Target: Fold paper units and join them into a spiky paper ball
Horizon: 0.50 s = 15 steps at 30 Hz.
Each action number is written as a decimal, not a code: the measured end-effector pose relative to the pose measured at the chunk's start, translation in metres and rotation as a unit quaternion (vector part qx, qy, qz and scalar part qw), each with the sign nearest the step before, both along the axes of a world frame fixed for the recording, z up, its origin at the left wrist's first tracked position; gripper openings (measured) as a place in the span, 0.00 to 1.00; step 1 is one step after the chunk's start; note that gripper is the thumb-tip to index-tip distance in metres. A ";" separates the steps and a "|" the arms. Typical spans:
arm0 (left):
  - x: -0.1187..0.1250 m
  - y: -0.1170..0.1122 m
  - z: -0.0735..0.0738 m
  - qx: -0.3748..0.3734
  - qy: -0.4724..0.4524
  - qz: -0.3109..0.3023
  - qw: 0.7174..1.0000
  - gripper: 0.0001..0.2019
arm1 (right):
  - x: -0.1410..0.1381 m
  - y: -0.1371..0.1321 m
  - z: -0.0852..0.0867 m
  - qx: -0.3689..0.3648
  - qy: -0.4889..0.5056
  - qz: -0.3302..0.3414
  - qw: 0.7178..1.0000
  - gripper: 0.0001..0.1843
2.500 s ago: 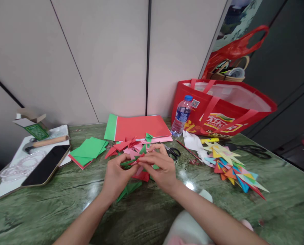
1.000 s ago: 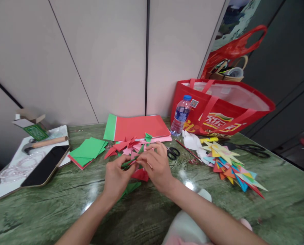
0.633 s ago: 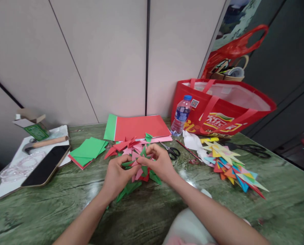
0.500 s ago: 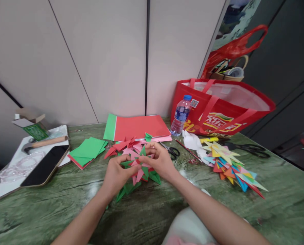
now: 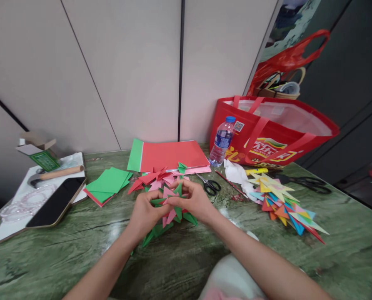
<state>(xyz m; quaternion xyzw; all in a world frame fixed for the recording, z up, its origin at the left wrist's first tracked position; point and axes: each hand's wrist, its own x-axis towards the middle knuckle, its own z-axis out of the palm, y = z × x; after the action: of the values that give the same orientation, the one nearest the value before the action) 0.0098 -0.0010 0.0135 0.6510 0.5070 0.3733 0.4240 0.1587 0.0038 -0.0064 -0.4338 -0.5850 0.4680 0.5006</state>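
Both hands meet over the green marble table (image 5: pixel 63 258), gripping a spiky folded-paper piece (image 5: pixel 172 204) of red, pink and green points. My left hand (image 5: pixel 145 214) pinches its left side with curled fingers. My right hand (image 5: pixel 193 200) closes on its right side, fingertips at the centre. Loose red and pink folded triangles (image 5: pixel 151 179) lie just behind the hands, and green ones (image 5: pixel 156 231) lie under the left wrist.
Stacked red and green sheets (image 5: pixel 170 155) lie at the wall, green squares (image 5: pixel 109 183) to the left, black scissors (image 5: pixel 209 185), a water bottle (image 5: pixel 222 141), a red bag (image 5: pixel 273 133), a multicoloured paper pile (image 5: pixel 282 204), a phone (image 5: pixel 57 202) and a hammer (image 5: pixel 54 174) on a white board.
The hands have lifted the folded pieces off the pile and turned them into a spiky cluster held between them. The right hand shifted slightly back and left.
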 end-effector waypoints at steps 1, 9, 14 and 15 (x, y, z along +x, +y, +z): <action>0.000 0.000 0.000 0.004 0.004 -0.010 1.000 0.12 | 0.001 0.000 0.000 -0.011 0.004 0.000 1.000 0.15; -0.003 0.001 -0.006 -0.030 0.011 -0.052 0.998 0.10 | 0.009 0.007 -0.008 -0.140 0.138 0.111 0.974 0.18; -0.002 0.003 -0.012 -0.056 -0.048 0.000 0.997 0.12 | 0.006 0.015 -0.019 -0.168 0.194 0.109 0.961 0.18; -0.002 0.003 -0.013 -0.060 -0.069 0.017 0.996 0.13 | 0.005 0.016 -0.020 -0.172 0.205 0.094 0.959 0.19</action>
<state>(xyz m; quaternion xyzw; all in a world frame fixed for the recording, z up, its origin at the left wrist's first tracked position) 0.0077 0.0024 0.0004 0.5880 0.5091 0.3937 0.4900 0.1642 0.0196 -0.0259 -0.3509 -0.4184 0.6855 0.4815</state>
